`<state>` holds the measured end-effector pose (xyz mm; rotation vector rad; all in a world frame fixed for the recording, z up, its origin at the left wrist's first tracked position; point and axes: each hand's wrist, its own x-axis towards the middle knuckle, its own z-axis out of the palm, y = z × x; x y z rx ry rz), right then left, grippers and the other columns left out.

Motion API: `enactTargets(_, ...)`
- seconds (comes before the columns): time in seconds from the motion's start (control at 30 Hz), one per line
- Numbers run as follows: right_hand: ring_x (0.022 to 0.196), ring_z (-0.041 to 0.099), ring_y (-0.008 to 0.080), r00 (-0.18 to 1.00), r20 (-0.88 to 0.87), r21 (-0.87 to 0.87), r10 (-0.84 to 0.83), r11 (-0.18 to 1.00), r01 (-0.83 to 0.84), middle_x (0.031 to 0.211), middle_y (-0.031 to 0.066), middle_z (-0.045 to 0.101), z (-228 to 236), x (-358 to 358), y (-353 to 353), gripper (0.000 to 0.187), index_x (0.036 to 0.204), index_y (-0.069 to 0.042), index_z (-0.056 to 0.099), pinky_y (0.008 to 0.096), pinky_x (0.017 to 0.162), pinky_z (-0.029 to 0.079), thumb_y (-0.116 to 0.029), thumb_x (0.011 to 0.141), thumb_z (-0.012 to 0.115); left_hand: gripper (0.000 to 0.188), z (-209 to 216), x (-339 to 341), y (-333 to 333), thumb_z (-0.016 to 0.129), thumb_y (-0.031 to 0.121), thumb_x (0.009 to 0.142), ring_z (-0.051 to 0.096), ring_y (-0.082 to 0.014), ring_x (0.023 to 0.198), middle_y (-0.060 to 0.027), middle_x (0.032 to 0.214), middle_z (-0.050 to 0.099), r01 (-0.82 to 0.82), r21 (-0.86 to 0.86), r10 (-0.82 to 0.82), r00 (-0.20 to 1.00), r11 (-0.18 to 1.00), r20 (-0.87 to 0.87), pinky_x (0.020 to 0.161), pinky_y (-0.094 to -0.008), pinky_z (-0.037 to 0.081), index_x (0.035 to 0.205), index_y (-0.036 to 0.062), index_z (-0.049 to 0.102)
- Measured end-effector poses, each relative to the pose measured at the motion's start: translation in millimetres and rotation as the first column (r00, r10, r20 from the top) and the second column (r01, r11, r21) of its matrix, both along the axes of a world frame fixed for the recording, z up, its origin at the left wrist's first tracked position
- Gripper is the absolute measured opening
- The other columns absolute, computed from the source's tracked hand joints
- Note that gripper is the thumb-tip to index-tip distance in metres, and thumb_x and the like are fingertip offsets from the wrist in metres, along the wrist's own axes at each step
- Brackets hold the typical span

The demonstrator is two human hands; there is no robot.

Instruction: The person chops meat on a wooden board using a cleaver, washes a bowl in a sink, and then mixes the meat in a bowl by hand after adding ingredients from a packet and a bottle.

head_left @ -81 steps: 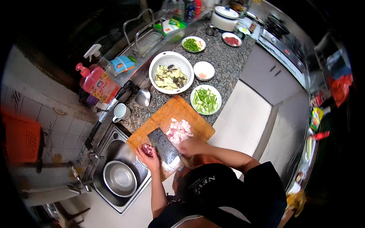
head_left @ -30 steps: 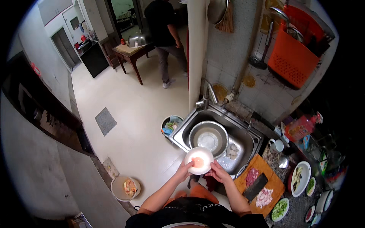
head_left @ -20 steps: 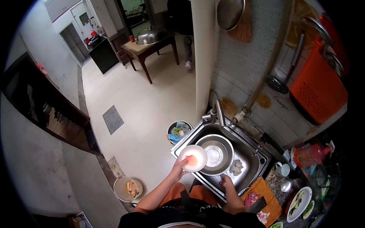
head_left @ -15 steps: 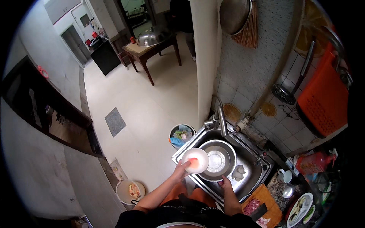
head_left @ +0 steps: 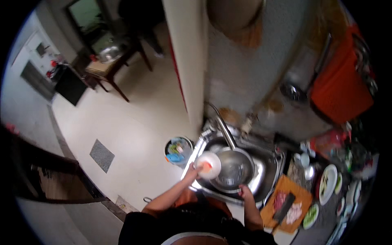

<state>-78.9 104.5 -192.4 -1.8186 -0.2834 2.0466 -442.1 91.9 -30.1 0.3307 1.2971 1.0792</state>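
My left hand [head_left: 192,172] is closed on the edge of a small white bowl [head_left: 213,173], with its inside facing up and a reddish-orange patch in it. The bowl overlaps the left side of a round metal basin [head_left: 237,169] in the steel sink [head_left: 267,169]. At the basin's near right rim, my right hand [head_left: 246,192] is closed on the edge. Over the far side of the basin hangs the spout of a curved metal faucet [head_left: 223,130]. Blur hides whether water runs from it.
Right of the sink, a wooden cutting board [head_left: 292,187] bears cut meat and a cleaver [head_left: 284,207]. Plates of vegetables [head_left: 328,184] stand beyond it. A bin with scraps [head_left: 178,150] is left of the sink. An orange basket [head_left: 341,79] and a skimmer [head_left: 293,92] hang on the wall.
The view has swung to the right and blurred. Both hands keep their holds on the bowl and the basin. The grey lump in the sink beside the basin no longer shows.
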Motion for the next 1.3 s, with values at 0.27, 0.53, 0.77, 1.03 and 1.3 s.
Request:
enactTargets(0.27,0.046,0.045,0.0136,0.949,0.231,0.062,-0.213,0.977,0.204,0.066,0.0038,0.047,128.9,9.6,-31.3,0.011,0.079,-0.004,0.052,0.0237,0.036,0.039,-0.008,0.070,0.055,0.045,9.1,18.2,17.9,0.048,0.000,0.074,0.048,-0.0200,0.085,-0.0163,0.097,0.044,0.046,0.064,-0.015,0.906,0.997,-0.424,0.072,-0.0291,0.042,0.112,-0.0005,0.025)
enactTargets(0.53,0.051,0.049,0.0149,0.878,0.439,0.115,-0.191,0.981,0.156,0.076,0.0066,0.053,212.2,13.1,-45.9,0.017,0.086,-0.001,0.051,0.0239,0.038,0.042,-0.008,0.070,0.053,0.060,-67.8,56.3,49.6,0.063,0.029,0.069,0.047,-0.0394,0.096,-0.0290,0.101,0.046,0.071,-0.106,-0.122,0.776,0.992,-0.619,0.082,-0.0409,0.039,0.112,0.0038,0.031)
enactTargets(0.77,0.053,0.051,0.0161,0.810,0.582,0.146,-0.070,0.989,-0.019,0.073,0.0083,0.056,250.5,-8.2,-29.4,0.021,0.089,0.002,0.052,0.0265,0.041,0.043,-0.005,0.070,0.053,0.070,-125.2,84.9,57.9,0.064,0.040,0.065,0.047,-0.0388,0.098,-0.0299,0.104,0.046,0.183,-0.256,-0.290,0.823,0.949,-0.488,0.084,-0.0415,0.039,0.118,0.0105,0.027)
enactTargets(1.03,0.060,0.054,0.0148,0.770,0.636,0.192,0.046,0.957,-0.216,0.073,0.0050,0.059,245.7,-0.4,-17.1,0.019,0.088,0.000,0.057,0.0266,0.046,0.044,-0.009,0.071,0.053,0.068,-154.0,69.5,52.9,0.063,0.037,0.067,0.046,-0.0385,0.099,-0.0267,0.105,0.047,0.159,-0.186,-0.238,0.792,0.969,-0.562,0.086,-0.0417,0.036,0.120,0.0139,0.028)
enactTargets(1.3,0.072,0.060,0.0292,0.630,0.776,0.219,0.038,0.920,-0.326,0.085,0.0166,0.060,196.6,20.2,-20.2,0.040,0.109,-0.002,0.044,0.0363,0.054,0.049,-0.010,0.071,0.051,0.064,-40.3,55.6,54.5,0.065,0.034,0.068,0.036,-0.0372,0.106,-0.0202,0.115,0.035,0.437,-0.216,-0.398,0.385,0.873,-0.833,0.085,-0.0496,0.034,0.121,0.0226,0.031)
